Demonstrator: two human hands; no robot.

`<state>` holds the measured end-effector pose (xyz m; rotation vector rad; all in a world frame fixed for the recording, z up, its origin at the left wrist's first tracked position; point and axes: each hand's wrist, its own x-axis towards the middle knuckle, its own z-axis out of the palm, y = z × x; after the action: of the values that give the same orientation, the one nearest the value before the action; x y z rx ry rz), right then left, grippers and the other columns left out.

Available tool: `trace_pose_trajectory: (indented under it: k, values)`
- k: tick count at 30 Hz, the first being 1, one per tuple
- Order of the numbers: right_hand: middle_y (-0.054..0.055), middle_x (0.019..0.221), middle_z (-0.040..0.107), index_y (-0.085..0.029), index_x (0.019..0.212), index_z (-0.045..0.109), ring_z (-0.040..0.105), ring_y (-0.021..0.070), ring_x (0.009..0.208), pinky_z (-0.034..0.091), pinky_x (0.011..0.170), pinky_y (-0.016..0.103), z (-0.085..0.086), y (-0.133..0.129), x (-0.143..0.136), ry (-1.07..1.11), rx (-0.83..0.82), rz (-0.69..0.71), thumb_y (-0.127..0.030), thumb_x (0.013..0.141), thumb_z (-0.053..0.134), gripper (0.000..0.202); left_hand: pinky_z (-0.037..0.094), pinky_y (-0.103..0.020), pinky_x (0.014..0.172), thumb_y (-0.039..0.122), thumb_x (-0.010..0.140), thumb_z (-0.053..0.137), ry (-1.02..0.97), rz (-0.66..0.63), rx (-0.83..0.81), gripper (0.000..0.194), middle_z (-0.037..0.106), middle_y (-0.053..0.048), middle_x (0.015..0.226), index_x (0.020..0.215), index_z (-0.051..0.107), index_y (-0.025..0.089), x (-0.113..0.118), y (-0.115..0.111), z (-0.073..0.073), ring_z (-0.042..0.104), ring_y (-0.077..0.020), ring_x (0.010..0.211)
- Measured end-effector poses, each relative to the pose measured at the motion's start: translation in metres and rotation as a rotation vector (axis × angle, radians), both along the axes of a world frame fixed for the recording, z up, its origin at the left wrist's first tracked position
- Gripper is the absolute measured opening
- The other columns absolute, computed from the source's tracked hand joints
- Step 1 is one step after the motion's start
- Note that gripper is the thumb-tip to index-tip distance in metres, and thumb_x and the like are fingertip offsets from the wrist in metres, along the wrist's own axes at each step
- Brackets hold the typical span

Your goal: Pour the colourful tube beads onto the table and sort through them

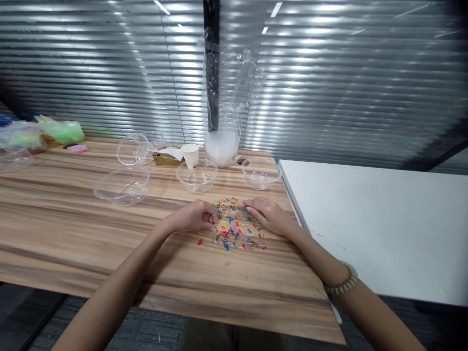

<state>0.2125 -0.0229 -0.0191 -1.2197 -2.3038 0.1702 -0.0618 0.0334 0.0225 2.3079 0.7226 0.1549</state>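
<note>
Head view looks down on a wooden table (73,219) where a loose heap of small coloured beads (237,229) lies near the right end; the left hand (195,218) rests at the heap's left edge with its fingers curled inward, knuckles up, fingertips touching the beads, though whether it pinches one I cannot tell; the right hand (268,214) lies on the heap's upper right side, fingers half bent and pressed down on the beads, nothing visibly grasped; a beaded bracelet (343,282) circles the right wrist; beyond the heap stand three clear plastic bowls, one at centre (196,176), one to the right (261,173), one to the left (122,186); a white paper cup (190,156) stands just behind the centre bowl; a stack of bowls in a clear bag (223,141) rises behind that; a white table (383,219) adjoins on the right.
</note>
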Motion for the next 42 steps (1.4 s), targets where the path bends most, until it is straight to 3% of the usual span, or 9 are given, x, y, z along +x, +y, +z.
trace_pose_trajectory:
  k: [9,16,20,25,34,42]
  values:
    - [0.010,0.114,0.068,-0.019,0.116,0.063,0.063,0.0235,0.105,0.051,0.091,0.041,0.001,0.000,0.000,0.012,0.001,-0.002,-0.029,0.099,0.037,0.033,0.038,-0.018,0.056,0.009,0.072,0.064,0.005,-0.045,-0.006,0.005,0.064,-0.002,0.074,0.075,0.067,0.012,0.000,0.000,-0.002,0.053,-0.0100,0.062]
    - [0.011,0.112,0.069,-0.016,0.115,0.063,0.063,0.0235,0.105,0.051,0.091,0.040,0.002,-0.001,0.000,-0.001,-0.009,-0.010,-0.030,0.099,0.036,0.034,0.040,-0.019,0.058,0.007,0.069,0.061,0.110,0.073,0.021,0.009,0.066,-0.001,0.069,0.072,0.067,0.013,-0.014,0.010,0.004,0.058,-0.0118,0.061]
    - [0.010,0.114,0.068,-0.018,0.116,0.063,0.063,0.0230,0.106,0.051,0.092,0.040,0.000,0.000,0.001,0.000,-0.002,-0.005,-0.030,0.100,0.035,0.034,0.039,-0.018,0.056,0.013,0.070,0.064,0.061,0.074,-0.010,0.006,0.066,-0.001,0.067,0.075,0.068,0.013,-0.019,0.015,0.003,0.057,-0.0116,0.061]
    - [0.011,0.114,0.068,-0.017,0.115,0.063,0.063,0.0237,0.104,0.051,0.090,0.041,-0.001,0.001,0.001,-0.012,-0.003,-0.002,-0.031,0.100,0.036,0.034,0.038,-0.017,0.052,0.029,0.068,0.074,0.089,-0.003,-0.156,0.019,0.063,-0.001,0.066,0.075,0.067,0.013,-0.017,0.011,0.004,0.055,-0.0115,0.059]
    - [0.010,0.113,0.068,-0.019,0.116,0.063,0.063,0.0236,0.105,0.052,0.091,0.042,0.001,0.000,0.000,0.004,0.007,0.015,-0.031,0.099,0.037,0.033,0.034,-0.018,0.050,0.034,0.064,0.078,0.106,0.029,-0.111,0.025,0.059,0.001,0.062,0.072,0.066,0.013,-0.025,0.022,-0.006,0.051,-0.0101,0.056]
    - [0.012,0.113,0.068,-0.017,0.116,0.062,0.063,0.0242,0.106,0.052,0.091,0.042,0.001,-0.002,-0.001,-0.014,0.000,0.005,-0.030,0.099,0.037,0.033,0.036,-0.018,0.053,0.034,0.060,0.082,0.082,0.013,-0.118,0.029,0.060,0.001,0.063,0.077,0.070,0.014,-0.025,0.018,0.004,0.051,-0.0106,0.058]
